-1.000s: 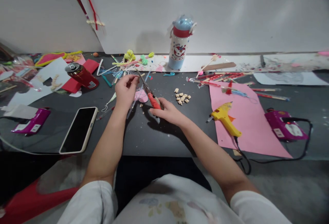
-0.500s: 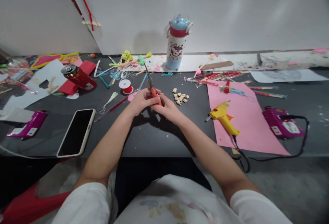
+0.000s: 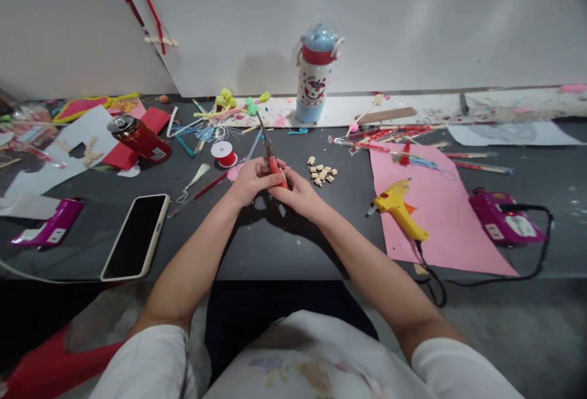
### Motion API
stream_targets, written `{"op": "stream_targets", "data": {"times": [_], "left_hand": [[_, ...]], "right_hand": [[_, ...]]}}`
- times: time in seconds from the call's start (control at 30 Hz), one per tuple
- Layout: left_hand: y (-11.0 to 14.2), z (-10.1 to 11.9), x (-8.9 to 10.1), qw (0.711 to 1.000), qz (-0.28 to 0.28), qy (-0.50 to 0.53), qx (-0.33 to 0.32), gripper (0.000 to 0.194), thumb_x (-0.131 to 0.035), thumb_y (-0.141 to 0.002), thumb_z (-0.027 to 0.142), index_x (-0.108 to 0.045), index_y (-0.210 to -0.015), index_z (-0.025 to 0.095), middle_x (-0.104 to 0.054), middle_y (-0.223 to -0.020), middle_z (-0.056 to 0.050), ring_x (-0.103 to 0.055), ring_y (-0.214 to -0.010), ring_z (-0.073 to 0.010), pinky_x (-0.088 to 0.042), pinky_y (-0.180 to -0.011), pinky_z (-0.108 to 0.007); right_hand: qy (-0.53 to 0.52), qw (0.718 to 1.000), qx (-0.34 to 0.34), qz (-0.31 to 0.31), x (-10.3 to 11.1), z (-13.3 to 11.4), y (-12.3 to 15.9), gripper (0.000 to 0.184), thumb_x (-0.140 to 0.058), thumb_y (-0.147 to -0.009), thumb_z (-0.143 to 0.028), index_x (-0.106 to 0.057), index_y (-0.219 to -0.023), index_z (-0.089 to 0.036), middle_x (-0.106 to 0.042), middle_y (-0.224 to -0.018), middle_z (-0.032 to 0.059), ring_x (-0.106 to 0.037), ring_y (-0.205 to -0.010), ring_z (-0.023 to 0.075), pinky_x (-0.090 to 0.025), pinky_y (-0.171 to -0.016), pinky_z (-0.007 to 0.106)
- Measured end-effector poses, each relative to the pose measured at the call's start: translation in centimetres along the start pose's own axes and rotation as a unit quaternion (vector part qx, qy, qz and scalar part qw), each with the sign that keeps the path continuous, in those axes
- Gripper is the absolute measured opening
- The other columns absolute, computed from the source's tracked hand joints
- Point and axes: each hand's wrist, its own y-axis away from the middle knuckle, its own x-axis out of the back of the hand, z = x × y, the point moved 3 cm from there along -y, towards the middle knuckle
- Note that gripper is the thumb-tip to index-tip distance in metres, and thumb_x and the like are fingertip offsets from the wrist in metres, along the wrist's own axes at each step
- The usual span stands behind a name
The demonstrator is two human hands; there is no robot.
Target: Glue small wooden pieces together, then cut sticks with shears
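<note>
Between my two hands stand red-handled pliers [image 3: 269, 148], their long dark metal jaws pointing up and away from me. My left hand [image 3: 254, 180] is closed around the red handle from the left, its thumb lying across it. From the right, my right hand [image 3: 298, 193] also grips the handle; part of it is hidden by the fingers. A spool of red ribbon [image 3: 223, 151] stands just beyond my left hand. Near my right hand lies a pile of small pale wooden pieces [image 3: 321, 171]. A pink piece [image 3: 235, 172] is partly covered by my left hand.
A phone [image 3: 136, 237], a red can [image 3: 140, 137] and a purple power block [image 3: 50, 222] are on the left. A water bottle [image 3: 314, 75] stands at the back. Right, a yellow glue gun [image 3: 400, 208] rests on pink paper [image 3: 444, 228], its cord trailing near the table edge.
My left hand has come down and right from the pliers' tip to their handle, uncovering the ribbon spool. The pliers have turned more upright. Over the last half second the hands barely move.
</note>
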Motion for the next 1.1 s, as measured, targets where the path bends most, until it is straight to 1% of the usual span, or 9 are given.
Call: {"op": "stream_targets", "data": {"times": [0.2,0.4,0.5,0.57,0.7,0.8,0.9,0.97,1.1], "left_hand": [[0.0,0.0,0.0,1.000,-0.003,0.009,0.003,0.052,-0.091,-0.054,0.042,-0.071,-0.093,0.014,-0.076,-0.087,-0.006,-0.071,-0.079,-0.0173,-0.054,-0.079,-0.029],[-0.1,0.1,0.4,0.998,-0.014,-0.044,0.052,0.059,-0.089,-0.056,0.049,-0.070,-0.099,0.013,-0.076,-0.093,-0.010,-0.071,-0.086,-0.0198,-0.053,-0.085,-0.032],[-0.5,0.2,1.5,0.997,0.028,-0.062,0.030,0.068,-0.081,-0.060,0.064,-0.069,-0.104,0.014,-0.075,-0.101,-0.012,-0.072,-0.090,-0.0226,-0.054,-0.085,-0.035],[-0.8,0.5,2.8,0.991,0.112,-0.069,-0.015,0.069,-0.077,-0.063,0.068,-0.067,-0.108,0.016,-0.074,-0.101,-0.012,-0.071,-0.091,-0.0220,-0.055,-0.080,-0.033],[-0.5,1.9,4.8,0.929,0.268,-0.194,-0.165,0.061,-0.078,-0.069,0.058,-0.066,-0.113,0.018,-0.073,-0.099,-0.009,-0.070,-0.090,-0.0187,-0.054,-0.079,-0.029],[0.3,3.0,5.0,0.859,0.307,-0.327,-0.246,0.034,-0.072,-0.080,0.040,-0.070,-0.107,0.019,-0.072,-0.102,-0.007,-0.068,-0.086,-0.0159,-0.053,-0.076,-0.027],[1.0,3.7,5.1,0.796,0.331,-0.415,-0.290,0.015,-0.066,-0.084,0.029,-0.074,-0.092,0.020,-0.073,-0.088,-0.003,-0.066,-0.078,-0.0145,-0.050,-0.077,-0.028],[1.2,4.0,5.2,0.779,0.334,-0.435,-0.304,0.011,-0.065,-0.084,0.026,-0.074,-0.086,0.020,-0.073,-0.082,-0.002,-0.065,-0.075,-0.0148,-0.049,-0.078,-0.028],[1.2,4.2,5.5,0.777,0.315,-0.442,-0.320,0.012,-0.063,-0.084,0.025,-0.075,-0.084,0.020,-0.075,-0.083,-0.002,-0.066,-0.077,-0.0156,-0.048,-0.078,-0.029]], "right_hand": [[-0.006,1.000,0.002,0.000,0.0,-0.4,0.1,0.053,-0.071,-0.075,-0.046,-0.060,-0.120,-0.020,-0.064,-0.117,0.0077,-0.061,-0.109,0.0234,-0.049,-0.095,0.040],[-0.004,0.999,-0.042,-0.022,-0.1,-0.9,0.2,0.041,-0.067,-0.075,-0.048,-0.059,-0.103,-0.019,-0.059,-0.089,0.0016,-0.054,-0.080,0.0157,-0.046,-0.077,0.033],[0.022,0.998,-0.062,0.003,0.3,-1.0,0.2,0.044,-0.068,-0.073,-0.052,-0.056,-0.098,-0.018,-0.058,-0.088,0.0020,-0.052,-0.079,0.0163,-0.043,-0.076,0.034],[0.026,0.998,-0.060,0.005,0.6,-1.1,0.3,0.045,-0.068,-0.073,-0.053,-0.055,-0.099,-0.018,-0.058,-0.090,0.0028,-0.053,-0.083,0.0174,-0.043,-0.077,0.034],[0.026,0.998,-0.045,-0.027,0.5,-1.4,0.6,0.041,-0.068,-0.075,-0.052,-0.055,-0.098,-0.020,-0.058,-0.090,0.0027,-0.055,-0.085,0.0182,-0.045,-0.077,0.034],[0.043,0.997,-0.036,-0.054,0.2,-1.5,0.8,0.042,-0.068,-0.076,-0.051,-0.055,-0.100,-0.020,-0.057,-0.087,0.0019,-0.055,-0.083,0.0177,-0.046,-0.076,0.034],[0.064,0.995,-0.034,-0.068,-0.1,-1.6,1.0,0.044,-0.069,-0.075,-0.051,-0.055,-0.102,-0.020,-0.056,-0.085,0.0011,-0.053,-0.079,0.0171,-0.045,-0.074,0.033],[0.074,0.994,-0.037,-0.072,-0.1,-1.7,1.1,0.043,-0.068,-0.075,-0.052,-0.055,-0.100,-0.020,-0.055,-0.084,0.0005,-0.052,-0.078,0.0171,-0.044,-0.073,0.033],[0.080,0.993,-0.040,-0.076,-0.2,-1.8,1.3,0.045,-0.069,-0.074,-0.055,-0.052,-0.097,-0.020,-0.053,-0.083,-0.0003,-0.050,-0.077,0.0168,-0.041,-0.071,0.032]]}}
